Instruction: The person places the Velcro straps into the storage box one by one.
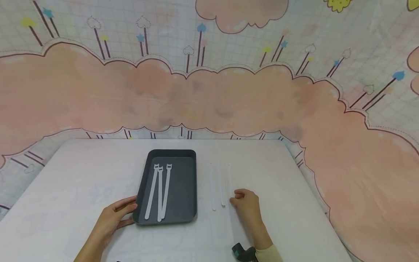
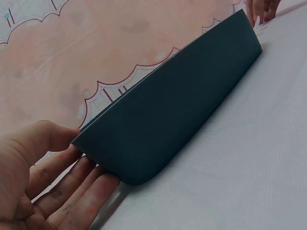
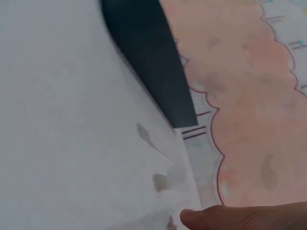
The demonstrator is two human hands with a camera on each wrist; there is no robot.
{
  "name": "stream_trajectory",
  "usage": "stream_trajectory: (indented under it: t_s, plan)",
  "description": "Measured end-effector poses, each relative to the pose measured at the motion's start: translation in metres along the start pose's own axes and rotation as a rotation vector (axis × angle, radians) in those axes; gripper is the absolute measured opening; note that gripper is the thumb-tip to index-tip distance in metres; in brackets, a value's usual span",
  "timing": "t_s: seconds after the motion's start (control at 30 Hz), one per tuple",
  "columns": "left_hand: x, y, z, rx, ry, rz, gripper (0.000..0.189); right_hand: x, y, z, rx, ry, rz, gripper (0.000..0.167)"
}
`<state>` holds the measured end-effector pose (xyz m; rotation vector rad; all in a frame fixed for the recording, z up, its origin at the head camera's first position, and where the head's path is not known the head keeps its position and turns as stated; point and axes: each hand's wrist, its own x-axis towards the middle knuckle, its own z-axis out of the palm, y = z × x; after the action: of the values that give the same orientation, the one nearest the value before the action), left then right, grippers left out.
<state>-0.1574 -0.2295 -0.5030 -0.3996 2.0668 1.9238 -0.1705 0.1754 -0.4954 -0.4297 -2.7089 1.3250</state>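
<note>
A dark grey tray (image 1: 183, 189) holds three white hook-and-loop cable ties (image 1: 165, 191), lying lengthwise with their slotted heads at the far end. My left hand (image 1: 112, 218) holds the tray's near left corner; in the left wrist view its thumb (image 2: 60, 136) is on the rim and the other fingers are below it. To the right of the tray, three more pale strips (image 1: 220, 187) lie side by side, faint against the white surface. At the near end of the rightmost strip, my right hand (image 1: 248, 205) has curled fingers that appear to pinch it. The fingertip contact is partly hidden.
A white-covered table (image 1: 82, 174) lies beneath everything. Behind it hangs a patterned cloth (image 1: 203, 102) with peach cloud shapes. A small black device (image 1: 243, 252) is at my right wrist, by the pale sleeve (image 1: 270, 254).
</note>
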Motion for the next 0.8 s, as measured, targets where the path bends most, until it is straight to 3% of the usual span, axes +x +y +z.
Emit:
stream_trajectory:
  t_s: [0.27,0.8]
  plan:
    - [0.004,0.000,-0.002,0.015,0.001,-0.006,0.062,-0.003,-0.008,0.009,-0.079,0.056,-0.031,0.022]
    - [0.008,0.003,-0.005,0.010,-0.009,-0.005,0.059,0.004,-0.010,0.012,-0.077,0.059,-0.036,0.020]
